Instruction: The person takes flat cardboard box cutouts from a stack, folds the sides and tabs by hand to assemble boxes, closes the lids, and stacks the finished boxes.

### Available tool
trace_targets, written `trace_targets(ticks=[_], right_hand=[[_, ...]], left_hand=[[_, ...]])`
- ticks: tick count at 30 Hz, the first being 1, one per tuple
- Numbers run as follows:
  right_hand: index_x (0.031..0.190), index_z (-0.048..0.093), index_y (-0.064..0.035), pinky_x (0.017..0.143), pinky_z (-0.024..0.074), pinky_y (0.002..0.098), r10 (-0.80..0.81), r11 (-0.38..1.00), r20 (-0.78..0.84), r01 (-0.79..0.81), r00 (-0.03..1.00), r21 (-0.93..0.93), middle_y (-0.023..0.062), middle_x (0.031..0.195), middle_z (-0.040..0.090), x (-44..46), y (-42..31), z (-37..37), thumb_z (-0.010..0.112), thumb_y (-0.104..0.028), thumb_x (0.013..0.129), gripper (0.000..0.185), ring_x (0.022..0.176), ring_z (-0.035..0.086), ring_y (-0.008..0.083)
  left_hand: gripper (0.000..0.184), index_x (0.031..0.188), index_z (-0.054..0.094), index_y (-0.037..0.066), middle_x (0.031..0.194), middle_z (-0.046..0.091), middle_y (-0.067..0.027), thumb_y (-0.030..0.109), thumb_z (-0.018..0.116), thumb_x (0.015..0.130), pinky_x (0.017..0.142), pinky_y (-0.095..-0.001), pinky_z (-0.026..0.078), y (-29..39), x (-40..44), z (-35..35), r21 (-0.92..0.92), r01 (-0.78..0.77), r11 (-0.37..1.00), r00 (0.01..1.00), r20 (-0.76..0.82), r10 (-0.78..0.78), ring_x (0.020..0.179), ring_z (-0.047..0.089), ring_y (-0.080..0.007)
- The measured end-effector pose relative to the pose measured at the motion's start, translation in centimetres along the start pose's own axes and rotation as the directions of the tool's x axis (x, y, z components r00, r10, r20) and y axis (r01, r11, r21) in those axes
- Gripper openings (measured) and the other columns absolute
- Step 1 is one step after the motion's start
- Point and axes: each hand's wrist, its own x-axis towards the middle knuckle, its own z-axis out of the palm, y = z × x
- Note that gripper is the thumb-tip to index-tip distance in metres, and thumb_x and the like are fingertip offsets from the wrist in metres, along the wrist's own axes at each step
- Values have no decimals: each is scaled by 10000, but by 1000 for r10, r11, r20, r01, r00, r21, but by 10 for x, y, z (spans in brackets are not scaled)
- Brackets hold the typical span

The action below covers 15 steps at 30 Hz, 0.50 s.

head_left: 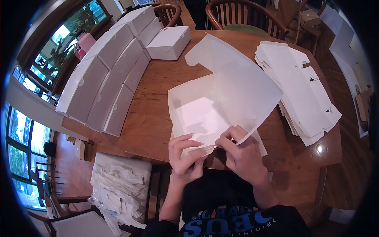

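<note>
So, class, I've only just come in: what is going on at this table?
A person has both hands, left and right, on the near edge of a white box, fingers gripping the card there. The box is open, its lid raised. Closed boxes stand stacked on the left of the table, and one more sits beside them. On the right lies a pile of flat card pieces, not folded into boxes.

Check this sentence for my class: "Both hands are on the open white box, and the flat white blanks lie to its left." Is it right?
Not quite: the flat white blanks lie to the right of the open white box, as the head view shows. Both the left hand and right hand are on the box.
</note>
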Motion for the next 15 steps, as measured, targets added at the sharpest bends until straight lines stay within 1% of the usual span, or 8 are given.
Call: trace_targets(ticks=[3, 5, 9, 10, 11, 12, 14, 15], right_hand=[[893, 639, -65, 652, 495, 353, 5, 1000, -15, -5, 1000, 14, 49, 871, 547, 1, 0, 0, 641, 18, 689, 220, 807, 594, 218], [873, 646, -61, 636, 501, 350, -16, 998, -35, 18, 999, 60, 57, 880, 546, 0, 2, 1, 644, 25, 682, 209, 816, 607, 216], [854, 659, -64, 631, 508, 348, -3, 998, -41, 6, 999, 55, 60, 884, 549, -1, 4, -1, 646, 35, 674, 206, 811, 615, 217], [849, 662, -63, 628, 511, 346, 0, 997, -45, 3, 999, 76, 62, 888, 551, -2, 4, -1, 643, 41, 671, 206, 810, 618, 217], [843, 664, -62, 625, 513, 345, 4, 995, -48, 1, 999, 96, 64, 892, 554, -2, 5, -1, 641, 47, 669, 207, 809, 620, 218], [843, 664, -62, 625, 513, 345, 4, 995, -48, 0, 999, 96, 64, 892, 554, -3, 5, 0, 641, 47, 669, 207, 809, 620, 218], [841, 665, -62, 619, 508, 338, 42, 986, -54, -33, 998, 165, 67, 895, 557, -5, 5, 2, 632, 62, 666, 217, 798, 620, 215], [841, 665, -62, 619, 508, 338, 43, 985, -53, -33, 998, 168, 67, 895, 557, -5, 6, 3, 632, 62, 666, 217, 798, 620, 215]], left_hand=[[104, 807, 617, 91, 921, 647, -97, 125, 714, 820, 844, -446, 486, 1, 2, 1, 23, 41, 999, 999, 9, -41, 983, 593, -357], [98, 795, 610, 82, 919, 642, -101, 125, 689, 835, 835, -440, 481, 0, 1, 3, 12, 71, 997, 997, -14, -71, 976, 591, -358], [101, 773, 600, 77, 874, 656, -89, 98, 686, 821, 817, -425, 482, -1, 6, 1, -26, 80, 996, 997, 18, -80, 932, 605, -340], [78, 760, 627, 87, 827, 655, -53, 73, 702, 746, 854, -463, 476, -1, 8, -1, -33, 112, 993, 992, 57, -110, 919, 617, -316], [111, 746, 654, 97, 781, 655, -17, 48, 718, 671, 892, -501, 470, 0, 11, -4, -39, 144, 989, 986, 96, -140, 905, 629, -292], [111, 746, 654, 97, 781, 655, -17, 48, 718, 671, 892, -501, 470, 1, 16, -7, -40, 144, 989, 986, 96, -139, 905, 629, -292], [115, 705, 647, 83, 677, 630, -6, 38, 716, 625, 823, -464, 496, 3, 27, -14, -3, 101, 995, 978, 182, -99, 811, 625, -267], [115, 705, 647, 83, 677, 630, -6, 38, 716, 625, 823, -464, 496, 5, 30, -17, 0, 103, 995, 978, 183, -101, 811, 625, -267]])
